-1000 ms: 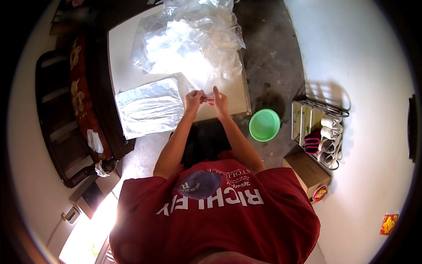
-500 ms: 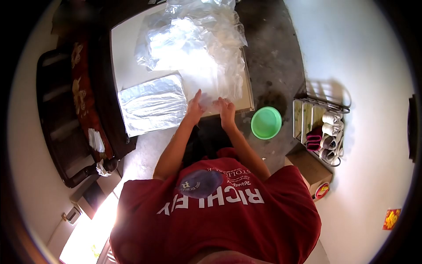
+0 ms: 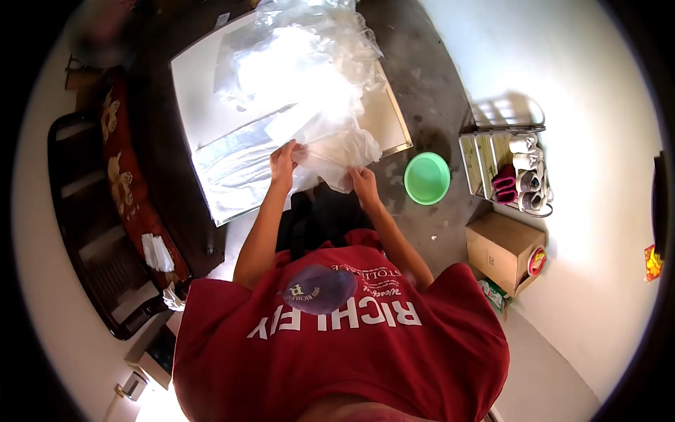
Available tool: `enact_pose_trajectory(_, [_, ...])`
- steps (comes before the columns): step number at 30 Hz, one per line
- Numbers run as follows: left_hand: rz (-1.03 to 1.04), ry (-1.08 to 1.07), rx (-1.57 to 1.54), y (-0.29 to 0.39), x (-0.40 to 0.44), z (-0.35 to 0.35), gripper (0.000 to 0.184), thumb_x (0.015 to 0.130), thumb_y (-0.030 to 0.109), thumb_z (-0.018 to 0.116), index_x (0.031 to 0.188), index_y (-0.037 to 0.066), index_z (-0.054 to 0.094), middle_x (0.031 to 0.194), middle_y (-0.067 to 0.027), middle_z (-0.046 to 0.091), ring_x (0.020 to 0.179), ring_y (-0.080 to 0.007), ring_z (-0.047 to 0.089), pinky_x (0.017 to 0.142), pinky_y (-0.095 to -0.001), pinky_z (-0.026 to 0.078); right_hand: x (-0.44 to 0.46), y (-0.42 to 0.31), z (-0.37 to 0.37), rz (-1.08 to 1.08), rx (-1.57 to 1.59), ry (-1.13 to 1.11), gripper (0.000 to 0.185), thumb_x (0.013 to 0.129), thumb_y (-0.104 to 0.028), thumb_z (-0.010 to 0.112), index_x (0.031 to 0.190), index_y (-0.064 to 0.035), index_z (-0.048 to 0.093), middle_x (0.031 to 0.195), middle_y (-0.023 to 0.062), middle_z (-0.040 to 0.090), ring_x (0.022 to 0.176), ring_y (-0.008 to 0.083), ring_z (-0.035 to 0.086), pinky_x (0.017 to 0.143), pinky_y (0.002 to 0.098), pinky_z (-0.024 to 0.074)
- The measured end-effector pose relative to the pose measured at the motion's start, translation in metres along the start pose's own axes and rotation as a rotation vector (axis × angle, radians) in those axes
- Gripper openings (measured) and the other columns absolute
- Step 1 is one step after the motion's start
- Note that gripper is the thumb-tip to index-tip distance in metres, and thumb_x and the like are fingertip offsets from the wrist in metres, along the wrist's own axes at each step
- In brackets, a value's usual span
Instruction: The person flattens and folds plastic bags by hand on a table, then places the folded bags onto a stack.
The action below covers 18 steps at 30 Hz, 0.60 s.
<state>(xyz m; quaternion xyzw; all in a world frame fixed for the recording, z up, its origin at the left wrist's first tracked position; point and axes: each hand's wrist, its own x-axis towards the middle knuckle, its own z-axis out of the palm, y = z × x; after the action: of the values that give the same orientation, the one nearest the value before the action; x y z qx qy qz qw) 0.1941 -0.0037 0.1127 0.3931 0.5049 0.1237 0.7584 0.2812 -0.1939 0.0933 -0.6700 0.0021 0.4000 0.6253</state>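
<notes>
A head-worn camera looks steeply down and forward. The red shirt (image 3: 337,359) fills the near foreground, the table (image 3: 197,91) beyond.

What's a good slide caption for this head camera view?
Both hands hold translucent plastic at the edge of a pale table near a green basin.

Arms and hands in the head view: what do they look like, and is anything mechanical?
Nothing mechanical shows. Loose, short, dark red sleeves belong to a shirt with white lettering; below them the left arm and right arm are bare. The grip is simply human: left hand and right hand, no gloves visible.
</notes>
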Motion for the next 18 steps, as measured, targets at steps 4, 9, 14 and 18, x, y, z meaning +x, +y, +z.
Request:
enact_pose_trajectory(4, [0.253, -0.062, -0.122, 0.003, -0.036, -0.058, 0.026, 0.085, 0.023, 0.054, 0.096, -0.001, 0.060, 0.091, -0.0109, 0.064, 0.081, -0.0199, 0.062, 0.077, -0.0316, 0.048, -0.021, 0.005, 0.027, -0.002, -0.086, -0.146, 0.022, 0.085, -0.018, 0.052, 0.076, -0.0002, 0.062, 0.068, 0.0041, 0.060, 0.063, 0.0112, 0.054, 0.061, 0.0250, 0.0428])
enact_pose_trajectory(9, [0.079, -0.010, -0.573, -0.015, -0.049, -0.131, 0.031, 0.085, 0.021, 0.055, 0.109, 0.002, 0.051, 0.103, -0.0123, 0.058, 0.092, -0.0210, 0.057, 0.079, -0.0329, 0.047, -0.047, 0.007, 0.057, 0.009, -0.063, -0.398, 0.021, 0.086, -0.017, 0.052, 0.081, 0.0009, 0.062, 0.072, 0.0047, 0.062, 0.065, 0.0111, 0.056, 0.062, 0.0240, 0.0436])
enact_pose_trajectory(14, [-0.048, 0.135, -0.630, -0.046, -0.038, -0.177, 0.025, 0.085, 0.023, 0.057, 0.101, 0.003, 0.054, 0.083, -0.0057, 0.056, 0.084, -0.0190, 0.056, 0.078, -0.0322, 0.047, -0.051, 0.017, 0.054, 0.042, -0.146, -0.590, 0.020, 0.086, -0.015, 0.053, 0.084, 0.0026, 0.062, 0.074, 0.0053, 0.063, 0.068, 0.0110, 0.058, 0.065, 0.0242, 0.0450])
enact_pose_trajectory(18, [-0.066, 0.088, -0.685, -0.074, -0.023, -0.192, 0.025, 0.085, 0.024, 0.058, 0.100, 0.004, 0.055, 0.087, -0.0045, 0.059, 0.082, -0.0184, 0.059, 0.073, -0.0317, 0.050, -0.048, 0.007, 0.053, 0.094, -0.285, -0.700, 0.020, 0.085, -0.015, 0.053, 0.082, 0.0030, 0.062, 0.074, 0.0049, 0.062, 0.066, 0.0109, 0.057, 0.063, 0.0246, 0.0458])
